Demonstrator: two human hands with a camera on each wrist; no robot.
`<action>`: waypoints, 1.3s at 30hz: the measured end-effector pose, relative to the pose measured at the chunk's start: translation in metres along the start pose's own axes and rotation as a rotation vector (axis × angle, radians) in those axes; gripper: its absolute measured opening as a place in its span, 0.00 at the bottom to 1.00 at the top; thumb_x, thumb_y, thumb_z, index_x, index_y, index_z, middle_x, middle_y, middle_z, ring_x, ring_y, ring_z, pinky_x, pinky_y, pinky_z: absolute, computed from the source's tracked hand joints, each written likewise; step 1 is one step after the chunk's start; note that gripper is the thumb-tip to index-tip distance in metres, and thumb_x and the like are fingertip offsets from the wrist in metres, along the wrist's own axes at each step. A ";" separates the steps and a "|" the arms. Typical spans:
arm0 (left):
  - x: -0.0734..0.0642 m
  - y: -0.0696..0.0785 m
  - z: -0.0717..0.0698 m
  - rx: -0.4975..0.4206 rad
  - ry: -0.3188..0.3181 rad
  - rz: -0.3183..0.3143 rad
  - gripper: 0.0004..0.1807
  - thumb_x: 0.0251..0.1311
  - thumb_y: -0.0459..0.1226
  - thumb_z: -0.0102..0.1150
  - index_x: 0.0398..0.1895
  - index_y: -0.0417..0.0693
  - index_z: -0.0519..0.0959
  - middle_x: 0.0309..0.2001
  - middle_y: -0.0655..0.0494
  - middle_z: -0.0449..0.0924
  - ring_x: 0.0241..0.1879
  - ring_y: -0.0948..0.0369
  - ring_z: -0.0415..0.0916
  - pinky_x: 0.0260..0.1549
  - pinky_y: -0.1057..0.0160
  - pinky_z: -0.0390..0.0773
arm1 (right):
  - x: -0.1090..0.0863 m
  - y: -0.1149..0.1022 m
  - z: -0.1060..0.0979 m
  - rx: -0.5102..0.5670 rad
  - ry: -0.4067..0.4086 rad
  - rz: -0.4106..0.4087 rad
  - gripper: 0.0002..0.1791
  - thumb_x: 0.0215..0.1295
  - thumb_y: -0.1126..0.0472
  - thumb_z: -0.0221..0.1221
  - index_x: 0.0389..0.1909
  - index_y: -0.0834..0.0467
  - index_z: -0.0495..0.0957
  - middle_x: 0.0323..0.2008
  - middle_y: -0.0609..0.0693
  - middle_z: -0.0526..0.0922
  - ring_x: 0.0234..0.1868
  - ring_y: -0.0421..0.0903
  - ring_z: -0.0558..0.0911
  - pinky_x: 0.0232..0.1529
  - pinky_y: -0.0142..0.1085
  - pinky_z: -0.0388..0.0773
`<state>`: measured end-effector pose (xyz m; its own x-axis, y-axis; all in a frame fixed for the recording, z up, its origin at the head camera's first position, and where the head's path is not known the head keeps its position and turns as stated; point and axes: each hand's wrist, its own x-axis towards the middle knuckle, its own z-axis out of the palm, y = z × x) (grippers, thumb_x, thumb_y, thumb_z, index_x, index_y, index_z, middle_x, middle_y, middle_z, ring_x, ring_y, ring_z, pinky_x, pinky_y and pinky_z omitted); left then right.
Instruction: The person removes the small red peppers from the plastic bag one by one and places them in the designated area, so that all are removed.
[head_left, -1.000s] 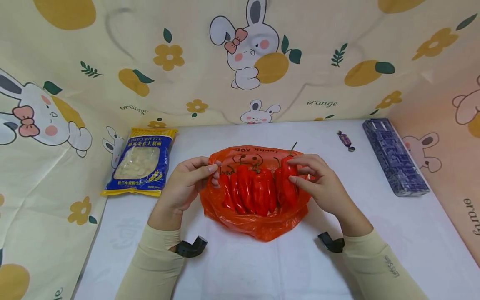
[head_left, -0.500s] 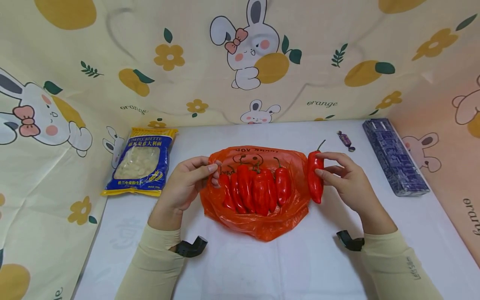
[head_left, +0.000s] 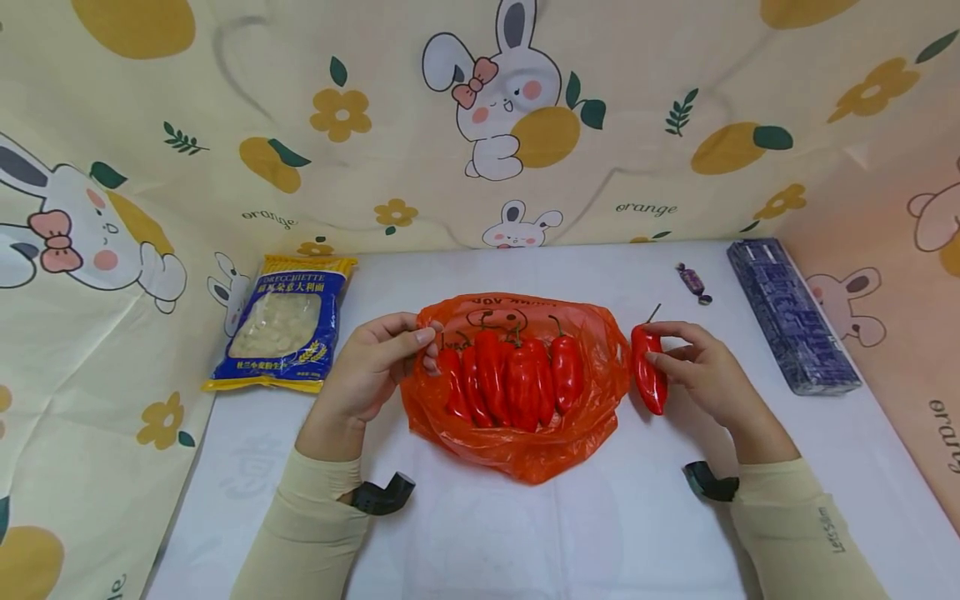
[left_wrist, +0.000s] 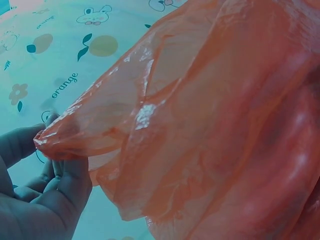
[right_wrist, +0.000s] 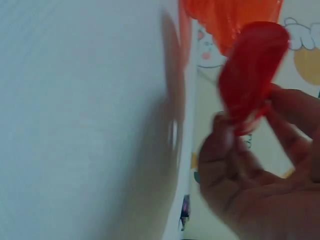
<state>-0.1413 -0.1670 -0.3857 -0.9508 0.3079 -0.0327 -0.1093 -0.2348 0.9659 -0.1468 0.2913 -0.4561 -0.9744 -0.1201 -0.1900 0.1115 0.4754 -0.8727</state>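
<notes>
An orange-red plastic bag (head_left: 517, 454) lies spread in the middle of the table, with several glossy red peppers (head_left: 491, 379) side by side in its opening. At the bag's left edge my left hand (head_left: 375, 362) pinches the plastic between thumb and fingers; the left wrist view shows the pinched, stretched film (left_wrist: 135, 100). Just right of the bag my right hand (head_left: 701, 367) holds one red pepper (head_left: 648, 375) by its side, stem up and tilted slightly. In the right wrist view this pepper (right_wrist: 255, 65) sits between thumb and fingers, a little blurred.
A blue and yellow pasta packet (head_left: 277, 325) lies at the left. A small purple wrapped candy (head_left: 693, 283) and a long dark blue wrapped block (head_left: 793, 317) lie at the back right. Patterned cloth walls (head_left: 360, 192) enclose the white table (head_left: 495, 533).
My right hand has lifted the rightmost pepper out of the bag and carried it right, then slightly lower beside the bag. The left hand keeps its hold on the bag's edge.
</notes>
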 end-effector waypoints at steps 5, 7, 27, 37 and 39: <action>-0.001 0.000 0.001 0.002 -0.003 0.002 0.09 0.79 0.29 0.57 0.43 0.44 0.86 0.35 0.48 0.84 0.35 0.55 0.84 0.43 0.60 0.88 | 0.003 0.007 0.005 -0.031 -0.052 0.040 0.29 0.81 0.53 0.65 0.77 0.56 0.73 0.73 0.66 0.66 0.59 0.64 0.77 0.45 0.37 0.88; -0.001 0.000 0.001 0.006 -0.001 0.001 0.08 0.79 0.30 0.57 0.43 0.44 0.86 0.35 0.48 0.84 0.35 0.55 0.84 0.43 0.60 0.88 | 0.004 0.008 0.008 -0.046 -0.059 0.043 0.29 0.80 0.53 0.65 0.77 0.57 0.74 0.71 0.66 0.67 0.58 0.64 0.77 0.44 0.37 0.88; -0.002 0.002 0.001 0.004 0.001 -0.009 0.08 0.80 0.30 0.57 0.43 0.44 0.86 0.36 0.48 0.83 0.35 0.55 0.83 0.43 0.60 0.88 | -0.003 0.009 0.011 0.061 -0.160 -0.030 0.30 0.82 0.60 0.62 0.80 0.60 0.69 0.70 0.66 0.75 0.62 0.64 0.81 0.51 0.40 0.87; -0.001 0.002 0.000 0.009 0.008 -0.011 0.08 0.79 0.30 0.57 0.43 0.43 0.86 0.36 0.48 0.84 0.35 0.55 0.83 0.43 0.60 0.88 | -0.005 0.013 -0.001 0.065 -0.089 -0.022 0.33 0.83 0.58 0.60 0.82 0.60 0.63 0.72 0.69 0.72 0.60 0.58 0.84 0.50 0.39 0.87; -0.002 0.002 0.000 0.009 0.009 -0.010 0.08 0.79 0.30 0.58 0.43 0.44 0.86 0.36 0.48 0.84 0.35 0.55 0.83 0.43 0.60 0.88 | -0.007 0.011 -0.003 0.065 -0.054 -0.049 0.31 0.84 0.58 0.59 0.81 0.61 0.64 0.71 0.69 0.73 0.56 0.52 0.86 0.48 0.38 0.87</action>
<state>-0.1400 -0.1676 -0.3839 -0.9522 0.3022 -0.0450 -0.1167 -0.2235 0.9677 -0.1394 0.2994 -0.4630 -0.9674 -0.1894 -0.1684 0.0777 0.4108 -0.9084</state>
